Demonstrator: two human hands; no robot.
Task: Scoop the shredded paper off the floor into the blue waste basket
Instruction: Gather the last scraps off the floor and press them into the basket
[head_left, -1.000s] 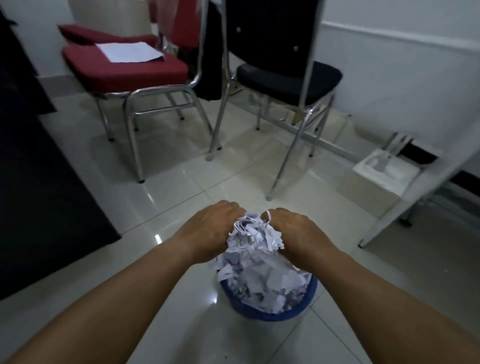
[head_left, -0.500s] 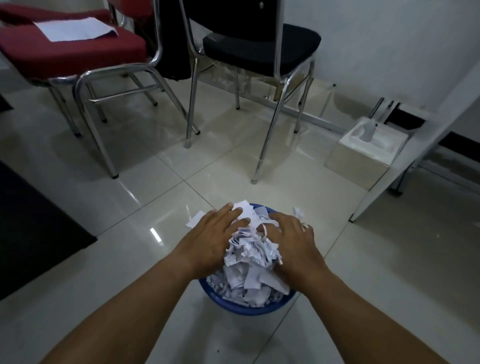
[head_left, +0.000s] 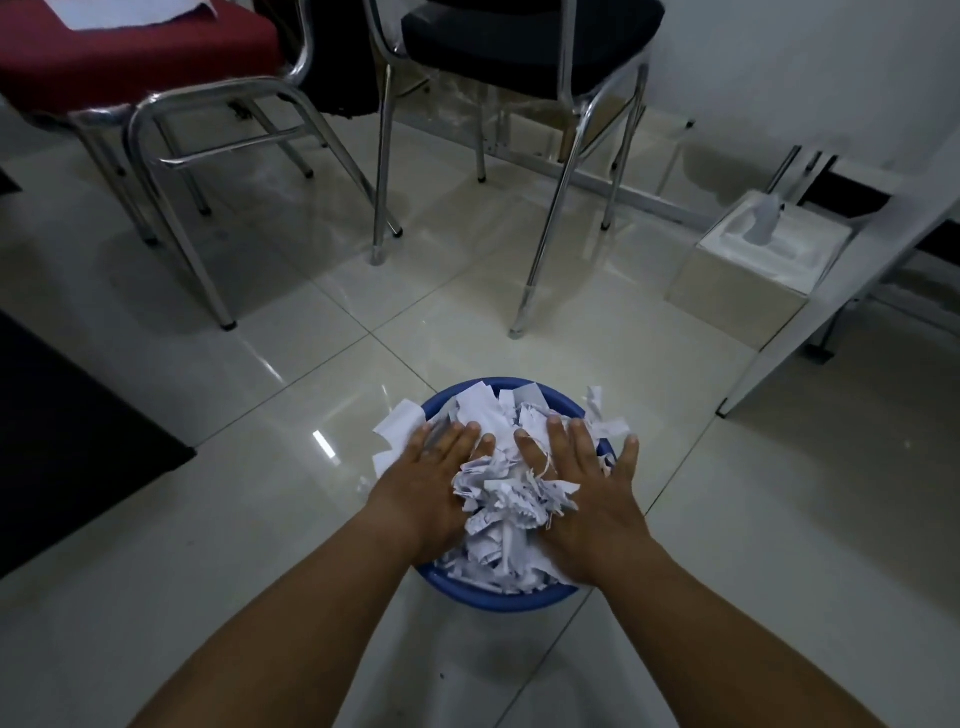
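Observation:
The blue waste basket (head_left: 493, 597) stands on the tiled floor just in front of me, heaped with white shredded paper (head_left: 506, 499) that rises above its rim. My left hand (head_left: 434, 478) lies flat on the left side of the heap, fingers straight. My right hand (head_left: 587, 493) lies flat on the right side, fingers spread. Both palms press on the paper. A few larger scraps (head_left: 397, 423) hang over the rim at the far left and far right.
A red chair (head_left: 156, 78) with chrome legs stands at the far left, a black chair (head_left: 524, 47) behind the basket. A white tissue box (head_left: 748, 270) sits on the floor at right beside a white slanted leg (head_left: 831, 306). A dark mat (head_left: 67, 441) lies at left.
My hands went from gripping a bunch of paper above the basket to lying flat and pressing it down. The heap is lower. My view has tipped down and nearer.

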